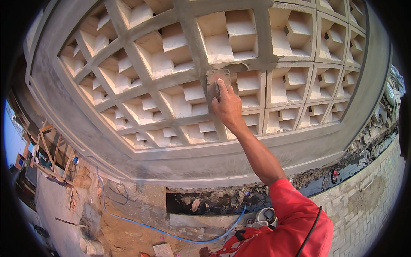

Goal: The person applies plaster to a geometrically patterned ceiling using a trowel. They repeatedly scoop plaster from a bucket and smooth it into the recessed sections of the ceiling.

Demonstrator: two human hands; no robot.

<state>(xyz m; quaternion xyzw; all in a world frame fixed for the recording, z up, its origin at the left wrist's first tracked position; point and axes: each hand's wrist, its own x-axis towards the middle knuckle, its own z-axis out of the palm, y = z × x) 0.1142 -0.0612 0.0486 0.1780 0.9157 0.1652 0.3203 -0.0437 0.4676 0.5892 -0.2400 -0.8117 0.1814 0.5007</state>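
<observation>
My right hand [229, 107] reaches up to a wall of pale breeze blocks [180, 103] framed with grey mortar. It is closed on a small plastering trowel [212, 77], with the index finger stretched along the tool. The trowel's flat blade rests against a mortar joint between the block openings. Fresh-looking grey mortar [192, 34] covers the joints at the left and centre, while those farther right are bare narrow seams. Low at the bottom edge, what looks like my left hand [204, 252] shows only in part; its fingers cannot be made out.
Below the wall runs an open ditch [195, 203] with rubble and dark water. A blue hose [171, 234] curves across the sandy ground. One bucket [266, 215] stands by my body, another bucket [90, 246] at lower left. Paving [355, 210] lies right; wooden framing [53, 156] stands left.
</observation>
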